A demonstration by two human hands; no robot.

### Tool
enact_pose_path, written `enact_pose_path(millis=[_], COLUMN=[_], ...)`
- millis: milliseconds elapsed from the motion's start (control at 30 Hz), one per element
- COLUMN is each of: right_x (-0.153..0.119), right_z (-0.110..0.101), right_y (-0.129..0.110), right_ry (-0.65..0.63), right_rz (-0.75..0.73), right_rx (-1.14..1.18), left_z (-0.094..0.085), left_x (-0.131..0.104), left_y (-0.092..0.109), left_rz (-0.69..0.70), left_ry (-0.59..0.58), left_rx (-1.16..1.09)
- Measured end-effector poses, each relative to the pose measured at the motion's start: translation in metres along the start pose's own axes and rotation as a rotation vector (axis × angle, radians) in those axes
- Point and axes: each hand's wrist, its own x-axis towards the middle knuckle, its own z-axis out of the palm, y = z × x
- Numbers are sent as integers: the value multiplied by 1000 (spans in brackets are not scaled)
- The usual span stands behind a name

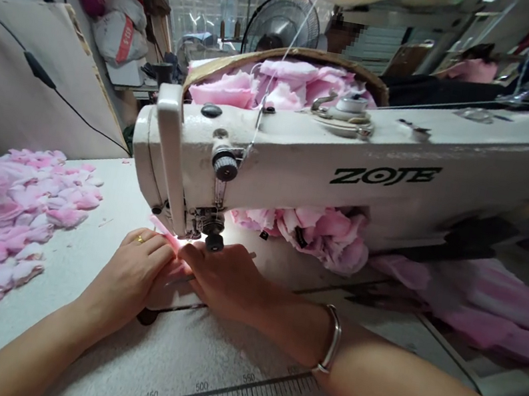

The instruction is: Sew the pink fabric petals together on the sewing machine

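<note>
Needle area [193, 237]: we take it as centre of our clock; the sewing machine [292, 155] goes from here toward two and three o'clock.
Pink strip [164, 230]: it lies by the needle area and between our two hands, one end toward ten o'clock.
Left hand [139, 265]: at eight o'clock, half curled, fingers close together beside the strip — if it pinches the cloth, we cannot tell.
Right hand [230, 280]: at four o'clock, nearly closed, thumb and first finger on the pink strip.
Ruffled pink pile [10, 230]: at nine o'clock, on the white table [105, 225].
Pink bunch [334, 237]: at three o'clock, beneath the machine arm.
Round container [314, 53]: at one o'clock, behind the machine, with pink pieces inside.
Printed scale [201, 395]: between five and six o'clock, on the table edge.
Step in hand: we judge that the cloth is being lined up or guided at the needle.
Next move: it would call for flat cloth, light and even guiding — and fingertips away from the needle.
</note>
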Motion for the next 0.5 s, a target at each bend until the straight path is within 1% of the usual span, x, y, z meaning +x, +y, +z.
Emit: enact_pose_path(millis=[133,200,300,400,500], right_x=[2,1,0,1,2], right_z=[2,1,0,-1,0], right_y=[2,3,4,4,2], right_ry=[4,18,24,26,22], right_rz=[11,17,32,28,46], right_rx=[-109,-124,-87,-16,13], left_z=[-8,-13,-13,-9,-8], left_x=[-2,-3,-4,-4,-2], left_y=[3,5,3,-1,-2], left_rz=[-84,-87,-29,6,35], left_ry=[-41,-64,-76,-51,-1], left_rx=[-175,-207,-138,-47,-70])
